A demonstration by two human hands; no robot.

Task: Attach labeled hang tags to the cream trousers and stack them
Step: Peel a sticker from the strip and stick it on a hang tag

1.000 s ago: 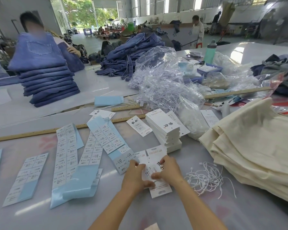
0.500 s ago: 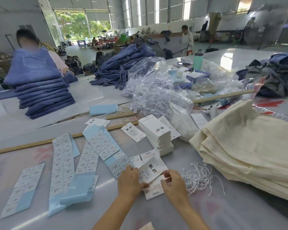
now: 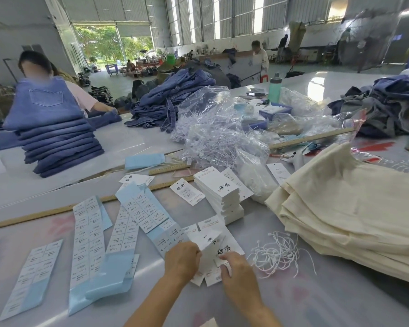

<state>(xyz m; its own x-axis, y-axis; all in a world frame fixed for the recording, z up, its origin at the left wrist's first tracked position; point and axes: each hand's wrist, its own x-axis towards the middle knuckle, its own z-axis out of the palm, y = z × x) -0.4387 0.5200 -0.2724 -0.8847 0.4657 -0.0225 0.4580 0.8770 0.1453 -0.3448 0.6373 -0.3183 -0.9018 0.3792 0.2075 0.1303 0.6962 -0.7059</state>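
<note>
My left hand (image 3: 182,259) and my right hand (image 3: 234,267) both hold white hang tags (image 3: 213,246) with black lettering, low on the table in front of me. The left hand lifts one tag so it bends upward; the right hand pinches the lower tags. A tall stack of white hang tags (image 3: 220,194) stands just beyond. A pile of white strings (image 3: 279,253) lies right of my hands. Folded cream trousers (image 3: 345,215) are stacked at the right.
Sticker sheets on blue backing (image 3: 87,232) spread out at the left. Wooden rulers (image 3: 57,212) cross the table. Clear plastic bags of fasteners (image 3: 213,135) sit behind the tags. Stacked blue jeans (image 3: 54,135) and a person stand far left.
The camera has tilted up a little. My left hand has lifted one tag so that it curls upward, and my right hand has moved closer over the lower tags.
</note>
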